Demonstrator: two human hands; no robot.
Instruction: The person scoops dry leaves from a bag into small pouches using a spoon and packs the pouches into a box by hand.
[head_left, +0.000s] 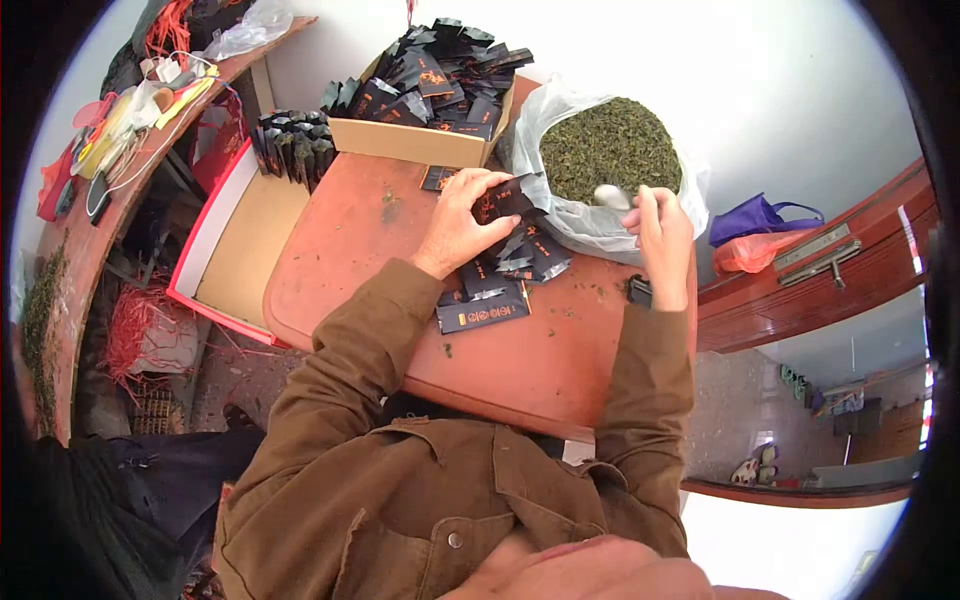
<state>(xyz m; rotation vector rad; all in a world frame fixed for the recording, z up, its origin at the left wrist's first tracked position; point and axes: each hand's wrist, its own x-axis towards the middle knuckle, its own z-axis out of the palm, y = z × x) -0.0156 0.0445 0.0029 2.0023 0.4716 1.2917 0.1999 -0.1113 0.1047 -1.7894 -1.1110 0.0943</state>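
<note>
A small black packet (497, 203) is in my left hand (462, 225), its fingers and thumb closed on it above the table. My right hand (660, 235) grips a metal spoon (610, 196) at the near edge of a clear plastic bag (535, 125) holding dark green dried leaves (605, 145). The spoon's bowl is over the leaves; what it holds is too small to tell. Below my left hand lie several black packets with orange print (485, 308), loosely piled on the red table (400, 215).
A cardboard box (410, 141) heaped with black packets stands at the table's back. Left of the table, a shallow red-edged box (240, 245) holds upright packets (295, 145). A cluttered wooden shelf (150, 150) is farther left. A purple bag (750, 220) lies at the right.
</note>
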